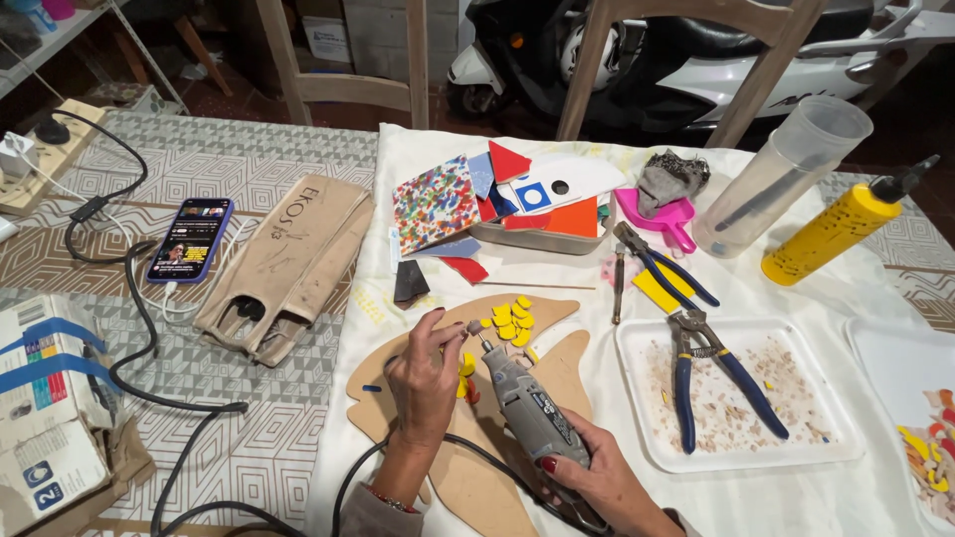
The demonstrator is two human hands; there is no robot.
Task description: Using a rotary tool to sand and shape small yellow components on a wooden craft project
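Grinding: right hand (597,477) is wrapped around a grey rotary tool (527,413), whose tip meets a small yellow tile piece (466,366) pinched in the fingertips of the left hand (423,383).
Piece: near centre, just above the wooden cut-out board (477,467) (partly hidden by fingers).
Doing it well: in my judgement, light pressure, fingertips back from the spinning bit, wrist steady over the board.
Cord: black tool cable (398,467) loops near the left wrist and could snag.
Laid tiles: yellow cluster (512,320) just beyond the tip, easy to knock.
Right: blue-handled nippers (721,383) on a white tray (826,452) of chips.
Far: tile bin (542,237), yellow glue bottle (846,224).
Left: phone (191,239).
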